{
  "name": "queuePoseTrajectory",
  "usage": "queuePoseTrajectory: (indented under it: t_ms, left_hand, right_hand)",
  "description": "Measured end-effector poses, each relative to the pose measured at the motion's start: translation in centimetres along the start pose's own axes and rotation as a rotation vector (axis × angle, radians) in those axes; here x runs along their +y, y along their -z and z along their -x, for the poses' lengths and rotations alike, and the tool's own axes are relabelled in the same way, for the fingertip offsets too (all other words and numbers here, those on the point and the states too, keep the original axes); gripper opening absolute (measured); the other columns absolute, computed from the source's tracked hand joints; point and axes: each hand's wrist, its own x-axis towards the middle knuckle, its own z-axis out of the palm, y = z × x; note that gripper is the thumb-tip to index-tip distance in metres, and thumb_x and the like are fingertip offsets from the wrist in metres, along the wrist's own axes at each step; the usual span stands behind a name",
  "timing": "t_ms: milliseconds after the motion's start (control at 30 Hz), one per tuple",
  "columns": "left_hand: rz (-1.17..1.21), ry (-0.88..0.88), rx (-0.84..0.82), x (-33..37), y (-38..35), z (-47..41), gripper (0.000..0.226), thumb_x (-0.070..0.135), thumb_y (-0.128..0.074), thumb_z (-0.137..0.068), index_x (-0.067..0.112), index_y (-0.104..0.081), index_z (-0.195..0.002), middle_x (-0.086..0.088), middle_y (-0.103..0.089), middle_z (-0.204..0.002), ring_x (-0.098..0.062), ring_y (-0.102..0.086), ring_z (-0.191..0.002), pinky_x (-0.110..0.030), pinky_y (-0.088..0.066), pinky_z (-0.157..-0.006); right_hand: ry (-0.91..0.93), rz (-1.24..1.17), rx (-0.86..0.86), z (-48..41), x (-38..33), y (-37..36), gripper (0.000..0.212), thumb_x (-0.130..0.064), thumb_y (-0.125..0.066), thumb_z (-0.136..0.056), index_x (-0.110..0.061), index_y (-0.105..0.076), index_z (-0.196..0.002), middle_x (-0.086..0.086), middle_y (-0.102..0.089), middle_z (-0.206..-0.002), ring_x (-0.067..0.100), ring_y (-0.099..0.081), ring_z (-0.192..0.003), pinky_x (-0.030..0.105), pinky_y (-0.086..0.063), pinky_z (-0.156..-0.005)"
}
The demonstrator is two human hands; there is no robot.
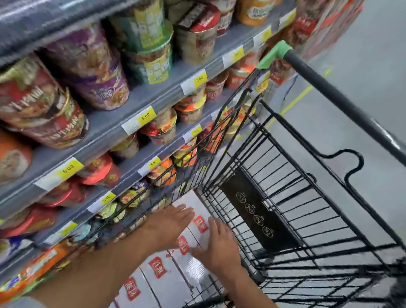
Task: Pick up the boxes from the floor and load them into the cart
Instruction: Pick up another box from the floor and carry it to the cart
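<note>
Several white boxes (157, 277) with red labels lie side by side inside the black wire cart (316, 217), along its left side. My left hand (167, 224) rests flat on the far boxes with straight fingers. My right hand (221, 247) lies beside it on the same row, fingers spread and flat on a box top. Neither hand grips anything. Both forearms reach in from the bottom of the view.
A grey shelf unit (115, 118) stacked with instant noodle cups runs close along the cart's left side. The cart's handle bar (353, 110) with a green end cap crosses the upper right. Grey floor (397, 62) lies to the right.
</note>
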Motion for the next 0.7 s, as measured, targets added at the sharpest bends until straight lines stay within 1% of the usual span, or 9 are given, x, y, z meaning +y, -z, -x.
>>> queuePoseTrajectory:
  t_ms: [100,167,267,333,367,467,533,600,700]
  left_hand:
    - [0.06,0.039,0.077,0.4,0.6,4.8,0.097,0.046,-0.062,-0.097,0.013,0.002,-0.162,-0.002,0.004,-0.17,-0.02,0.0,-0.156,-0.035,-0.009,-0.126]
    - [0.098,0.062,0.152,0.5,0.9,8.3,0.096,0.048,-0.061,-0.096,0.013,0.0,-0.162,-0.003,0.003,-0.17,-0.019,0.0,-0.156,-0.033,-0.009,-0.124]
    - [0.16,0.104,0.23,0.4,0.2,13.1,0.099,0.049,-0.062,-0.096,0.014,0.001,-0.162,-0.002,0.004,-0.17,-0.017,0.002,-0.156,-0.032,-0.007,-0.124]
    - [0.216,0.16,0.303,0.0,-0.4,16.7,0.098,0.053,-0.059,-0.096,0.016,0.003,-0.162,0.0,0.005,-0.17,-0.017,0.004,-0.156,-0.032,-0.006,-0.124]
    - [0.238,0.18,0.331,-0.2,-0.8,18.2,0.097,0.054,-0.058,-0.096,0.017,0.002,-0.162,0.001,0.005,-0.17,-0.016,0.004,-0.156,-0.031,-0.006,-0.124]
    - [0.286,0.278,0.418,-0.2,-2.8,24.5,0.093,0.056,-0.055,-0.098,0.017,-0.001,-0.163,0.001,0.004,-0.17,-0.016,0.003,-0.156,-0.029,-0.005,-0.122]
    - [0.323,0.345,0.457,0.3,-4.3,28.7,0.091,0.055,-0.053,-0.099,0.017,0.0,-0.163,0.002,0.005,-0.17,-0.015,0.003,-0.156,-0.03,-0.007,-0.123]
    - [0.353,0.439,0.5,1.1,-6.2,34.1,0.088,0.053,-0.052,-0.1,0.017,0.0,-0.163,0.002,0.005,-0.17,-0.017,0.001,-0.156,-0.035,-0.01,-0.125]
    - [0.425,0.564,0.58,2.2,-9.8,41.4,0.089,0.051,-0.055,-0.099,0.017,-0.004,-0.163,-0.001,-0.001,-0.17,-0.02,-0.002,-0.156,-0.035,-0.007,-0.124]
  right_hand:
    - [0.088,0.044,0.04,2.5,-2.6,2.1,0.11,-0.084,-0.052,-0.077,-0.024,-0.014,-0.161,0.002,-0.019,-0.169,0.025,-0.016,-0.156,0.047,-0.017,-0.126]
    - [0.149,0.092,0.034,4.3,-4.9,3.4,0.113,-0.085,-0.047,-0.074,-0.024,-0.014,-0.163,0.003,-0.018,-0.17,0.024,-0.015,-0.156,0.045,-0.015,-0.127]
    - [0.242,0.131,0.01,7.0,-8.0,4.9,0.115,-0.085,-0.048,-0.074,-0.025,-0.01,-0.164,0.002,-0.014,-0.171,0.024,-0.013,-0.157,0.048,-0.016,-0.126]
    - [0.314,0.17,0.018,8.9,-10.0,5.4,0.117,-0.09,-0.04,-0.072,-0.024,-0.011,-0.164,0.003,-0.014,-0.171,0.026,-0.014,-0.156,0.049,-0.019,-0.125]
    - [0.339,0.188,0.022,9.7,-10.7,5.6,0.117,-0.09,-0.041,-0.073,-0.023,-0.012,-0.164,0.003,-0.015,-0.171,0.026,-0.015,-0.156,0.048,-0.018,-0.125]
    - [0.451,0.234,0.033,13.0,-14.0,5.4,0.112,-0.082,-0.057,-0.078,-0.021,-0.017,-0.163,0.004,-0.02,-0.17,0.026,-0.019,-0.155,0.047,-0.02,-0.124]
    - [0.51,0.269,0.033,15.0,-16.3,5.1,0.111,-0.08,-0.06,-0.079,-0.02,-0.02,-0.163,0.004,-0.021,-0.169,0.025,-0.02,-0.155,0.044,-0.02,-0.124]
    - [0.589,0.315,0.043,17.5,-19.4,4.2,0.116,-0.091,-0.048,-0.076,-0.019,-0.02,-0.163,0.006,-0.022,-0.169,0.027,-0.022,-0.154,0.043,-0.021,-0.123]
    - [0.677,0.381,0.033,20.8,-23.5,2.5,0.135,-0.106,-0.016,-0.061,-0.019,-0.017,-0.164,0.005,-0.018,-0.17,0.026,-0.018,-0.156,0.043,-0.018,-0.125]
